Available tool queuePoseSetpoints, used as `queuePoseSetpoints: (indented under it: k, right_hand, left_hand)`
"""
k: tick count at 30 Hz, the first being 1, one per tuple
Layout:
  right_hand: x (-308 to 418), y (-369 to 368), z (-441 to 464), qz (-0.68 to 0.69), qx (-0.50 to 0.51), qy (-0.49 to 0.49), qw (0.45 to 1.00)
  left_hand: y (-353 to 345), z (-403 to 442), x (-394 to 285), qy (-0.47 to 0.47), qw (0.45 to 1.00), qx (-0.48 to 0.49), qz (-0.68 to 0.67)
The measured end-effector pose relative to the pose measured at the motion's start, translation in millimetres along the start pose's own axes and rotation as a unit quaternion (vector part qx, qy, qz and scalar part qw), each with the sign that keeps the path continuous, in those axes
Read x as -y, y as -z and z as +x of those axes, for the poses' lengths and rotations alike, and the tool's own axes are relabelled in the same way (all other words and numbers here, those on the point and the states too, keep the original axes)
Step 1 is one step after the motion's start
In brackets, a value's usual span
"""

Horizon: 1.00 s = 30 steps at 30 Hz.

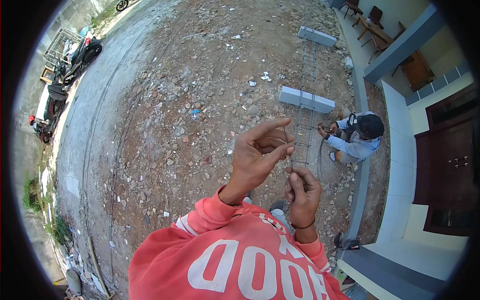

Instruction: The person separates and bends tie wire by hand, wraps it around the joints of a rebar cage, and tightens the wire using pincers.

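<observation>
Above rubble-strewn ground [200, 125]: thin wire [292, 161] is running from right hand [303, 192], whose grip is pinching it, to left hand [260, 150], whose grip closure I cannot tell. Beyond, rebar cage [306, 126] is resting on pale blocks [307, 100].

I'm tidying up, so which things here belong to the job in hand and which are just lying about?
Apparently the job:
thin wire
metal frame
near pale block
far pale block

Lying or standing about:
blue scrap
motorbikes
chairs

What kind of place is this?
Probably a building site: there's rubbly ground, a long metal frame lying across pale blocks, and a building with dark red doors close by.
</observation>
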State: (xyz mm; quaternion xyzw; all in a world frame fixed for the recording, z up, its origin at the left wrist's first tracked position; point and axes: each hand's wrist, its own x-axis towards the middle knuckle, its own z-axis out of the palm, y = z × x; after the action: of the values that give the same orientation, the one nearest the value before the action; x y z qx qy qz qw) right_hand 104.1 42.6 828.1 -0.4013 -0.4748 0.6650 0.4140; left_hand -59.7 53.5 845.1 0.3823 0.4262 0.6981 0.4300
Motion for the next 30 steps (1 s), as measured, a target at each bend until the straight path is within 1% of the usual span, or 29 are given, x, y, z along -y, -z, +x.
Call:
queuePoseSetpoints:
  k: [2,4,5,7,8,10,11,13,14,16,17,18,19,20,22,25,26,28,30]
  right_hand:
    - [1,-2,-1,-0.035,-0.001,-0.005,0.999]
    - [-4,3,-3,-0.055,0.010,0.006,0.998]
    - [-8,6,-4,-0.074,0.022,0.019,0.997]
    - [-16,9,-4,-0.075,0.015,0.018,0.997]
    - [-18,9,-4,-0.077,0.002,0.018,0.997]
    - [-18,11,-3,-0.083,-0.013,0.014,0.996]
    - [-18,11,-2,-0.090,-0.028,0.010,0.996]
    - [-16,8,1,-0.070,-0.037,0.010,0.997]
    - [-16,7,1,-0.052,-0.046,0.009,0.998]
    - [-18,5,1,-0.031,-0.039,0.008,0.999]
    - [-18,5,1,-0.008,-0.033,0.008,0.999]
    - [-18,5,1,-0.009,-0.033,0.008,0.999]
    - [-19,5,1,0.016,-0.033,-0.005,0.999]
    - [-19,5,1,0.041,-0.032,-0.018,0.998]
    - [-18,3,0,0.062,-0.030,-0.024,0.997]
    - [-17,0,-1,0.102,-0.022,-0.037,0.994]
    - [-18,-2,-1,0.121,-0.016,-0.043,0.992]
    - [-17,-5,-2,0.122,-0.016,-0.040,0.992]
    - [-16,-6,-3,0.123,-0.015,-0.036,0.992]
  left_hand:
    - [11,10,-3,0.003,1.000,-0.012,-0.018]
    - [30,28,-14,-0.067,0.990,-0.121,-0.032]
    - [39,35,-19,-0.067,0.990,-0.123,-0.030]
    - [52,43,-27,-0.100,0.975,-0.194,-0.029]
    - [52,41,-27,-0.100,0.975,-0.195,-0.028]
    - [47,36,-23,-0.029,0.983,-0.180,-0.031]
    - [42,31,-20,-0.030,0.983,-0.179,-0.030]
    - [28,19,-7,0.044,0.990,-0.131,-0.037]
    - [22,14,1,0.044,0.990,-0.131,-0.038]
    - [11,6,15,0.093,0.985,-0.100,-0.108]
    - [9,4,19,0.093,0.985,-0.100,-0.109]
    - [7,3,21,0.088,0.987,-0.081,-0.108]
    - [6,3,21,0.083,0.989,-0.061,-0.106]
    - [6,4,21,0.083,0.989,-0.061,-0.106]
    - [7,6,19,0.077,0.986,-0.054,-0.141]
    - [3,6,18,0.091,0.978,-0.060,-0.178]
    - [1,6,19,0.091,0.978,-0.059,-0.178]
    - [-2,5,20,0.087,0.979,-0.092,-0.158]
    - [-3,3,18,0.093,0.978,-0.097,-0.162]
